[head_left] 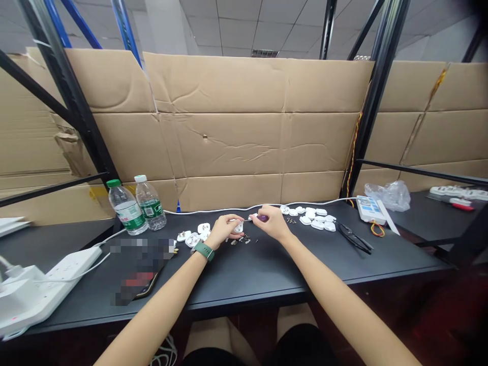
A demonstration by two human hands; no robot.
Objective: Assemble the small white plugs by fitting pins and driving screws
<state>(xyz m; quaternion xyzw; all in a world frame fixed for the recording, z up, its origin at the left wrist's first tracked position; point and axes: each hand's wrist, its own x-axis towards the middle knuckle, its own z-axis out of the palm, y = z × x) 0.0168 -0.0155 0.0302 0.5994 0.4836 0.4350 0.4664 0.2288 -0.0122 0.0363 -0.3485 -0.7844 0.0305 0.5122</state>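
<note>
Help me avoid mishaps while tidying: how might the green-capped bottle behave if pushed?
The green-capped bottle stands tall and narrow, so a high push could tip it, perhaps into the white-capped bottle beside it. Its round body would probably roll if toppled. The clear plastic looks thin and may flex.

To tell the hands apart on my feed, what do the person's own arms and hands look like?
Both forearms are bare, with no sleeves in view. The left hand is ungloved, with a green band, likely a watch strap, on its wrist. The right hand is ungloved too, its wrist bare.
</note>
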